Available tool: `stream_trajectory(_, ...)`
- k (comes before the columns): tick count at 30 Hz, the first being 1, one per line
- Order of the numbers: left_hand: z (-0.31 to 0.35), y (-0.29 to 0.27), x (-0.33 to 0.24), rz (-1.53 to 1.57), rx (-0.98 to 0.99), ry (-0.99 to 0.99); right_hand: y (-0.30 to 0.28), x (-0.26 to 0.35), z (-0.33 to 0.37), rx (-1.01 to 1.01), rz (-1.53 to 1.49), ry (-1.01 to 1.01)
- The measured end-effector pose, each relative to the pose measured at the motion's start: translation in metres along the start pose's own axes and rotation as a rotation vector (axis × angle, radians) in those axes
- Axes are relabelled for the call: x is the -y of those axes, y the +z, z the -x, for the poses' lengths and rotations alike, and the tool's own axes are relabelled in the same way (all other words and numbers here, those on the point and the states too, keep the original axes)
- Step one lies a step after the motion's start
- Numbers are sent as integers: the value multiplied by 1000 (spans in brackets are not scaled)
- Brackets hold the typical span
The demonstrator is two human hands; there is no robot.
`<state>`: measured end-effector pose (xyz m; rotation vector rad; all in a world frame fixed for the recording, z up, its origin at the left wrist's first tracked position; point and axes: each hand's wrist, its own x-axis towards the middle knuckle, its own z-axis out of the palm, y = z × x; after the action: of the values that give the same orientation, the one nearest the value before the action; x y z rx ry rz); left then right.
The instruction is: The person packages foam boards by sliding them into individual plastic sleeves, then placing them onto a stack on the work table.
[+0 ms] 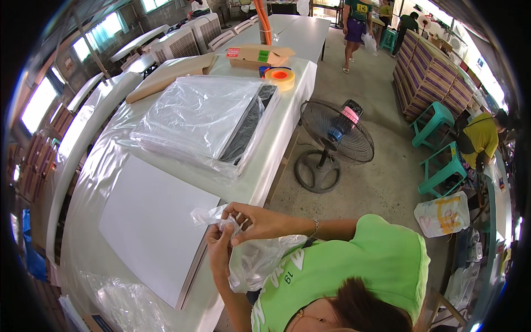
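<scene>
Both my hands meet at the right edge of the table, fingers pinched on a clear plastic bag (251, 263). My left hand (219, 246) grips it from below, while my right hand (254, 221), a bracelet at its wrist, holds the bunched upper part. The rest of the bag hangs down against my green shirt. Just left of my hands lies a stack of flat grey-white panels (157, 227) with dark lines along its side. Beyond it rests a pile of flat boards in clear plastic (196, 119), with a black strip along one side.
A roll of yellowish tape (280, 79) and an open cardboard box (260, 56) sit on the plastic-covered table (265, 166). Loose plastic film (130, 301) lies at its near end. On the floor stand a black fan (334, 133), green stools (442, 171) and stacked cartons (426, 74). Other people are around.
</scene>
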<state>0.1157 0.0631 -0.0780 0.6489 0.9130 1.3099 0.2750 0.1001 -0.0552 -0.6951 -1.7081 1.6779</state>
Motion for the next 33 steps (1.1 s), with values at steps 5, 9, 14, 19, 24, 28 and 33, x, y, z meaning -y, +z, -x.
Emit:
stream_trajectory(5, 2, -26, 15, 63, 15, 22, 5, 2, -6, -76, 132, -68)
stream_trajectory(9, 11, -11, 12, 234, -109, -24, 4, -6, -13, -141, 48, -164)
stream_trajectory(14, 38, 54, -28, 58, -309, -47, -25, -11, -13, -118, -366, -100)
stream_trajectory(19, 26, -101, 1, 1004, 216, 89, -104, -38, -12, -273, -723, -103)
stream_trajectory(24, 77, -170, -35, -794, -769, 612, -240, -28, 72, -666, -415, -383)
stream_trajectory(28, 132, -209, -45, -1035, -925, 947, -376, -46, 187, -1275, -561, -369)
stream_trajectory(33, 197, -302, -54, -357, -1029, 625, -392, 8, 234, -1592, -286, -447)
